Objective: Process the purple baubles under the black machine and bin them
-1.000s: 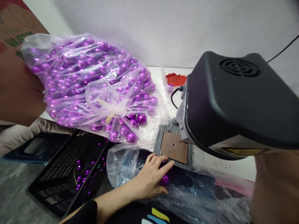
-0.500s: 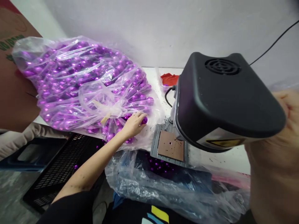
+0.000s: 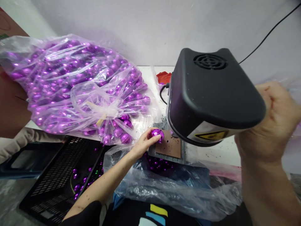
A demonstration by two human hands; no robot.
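My left hand (image 3: 147, 141) pinches a shiny purple faceted bauble (image 3: 157, 135) over the left edge of a brown square plate (image 3: 172, 150). That plate has a small dark hole and lies on a grey grooved metal base (image 3: 183, 157). A black machine head (image 3: 216, 97) with a round vent and a yellow warning label overhangs the base. At the machine's right side is my right hand (image 3: 275, 116), curled, its fingertips and whatever they grip hidden behind the housing. Left of my left hand, loose purple baubles (image 3: 126, 138) lie at the mouth of a tied clear bag (image 3: 94, 72) full of similar ones.
Below the table edge, a clear plastic sheet or bag (image 3: 178, 188) spreads over my lap, with purple baubles inside. A black crate (image 3: 54, 182) holds more at lower left. Beyond it shows another person's sleeve (image 3: 35, 138). A cardboard box (image 3: 14, 106) stands at far left.
My left hand has moved right from the baubles by the bag to the brown plate, carrying one bauble. The view has shifted somewhat; my right hand stays beside the machine.
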